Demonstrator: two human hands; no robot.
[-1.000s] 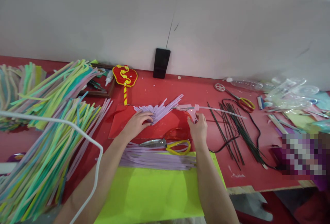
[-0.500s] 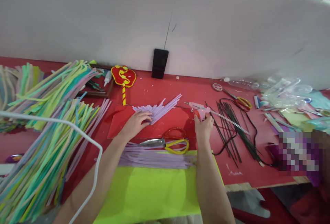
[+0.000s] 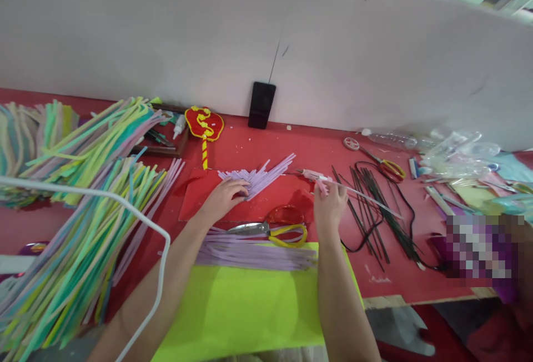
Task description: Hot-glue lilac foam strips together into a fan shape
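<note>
the left hand (image 3: 222, 198) is lying flat and open, palm down, pressing on the fan of lilac strips (image 3: 260, 176) that is resting on a red sheet (image 3: 287, 195) near the middle of the red surface (image 3: 316, 145). the right hand (image 3: 328, 206) is closing around the grip of a pink glue gun (image 3: 318, 180), just at 3 o'clock of the lilac fan; the gun's nozzle is pointing toward 9 o'clock at the strip ends, close to them, though contact cannot be told, and a clear glue stick is projecting from its rear toward 3 o'clock. a black cord (image 3: 375, 215) is trailing from the gun over the surface. at 6 o'clock of the two hands, a pair of yellow-handled scissors (image 3: 270, 231) is lying on a loose bundle of lilac strips (image 3: 254, 254), which is overlapping the far edge of a lime green sheet (image 3: 245, 306). at 3 o'clock of the right hand, dark green wires (image 3: 387, 212) are lying spread out. at 9 o'clock, a large heap of pastel strips (image 3: 79, 212) is covering the surface. at 12 o'clock, a red and yellow ornament (image 3: 204, 126) is lying flat and a black phone (image 3: 261, 105) is leaning upright against the white wall (image 3: 250, 34).
</note>
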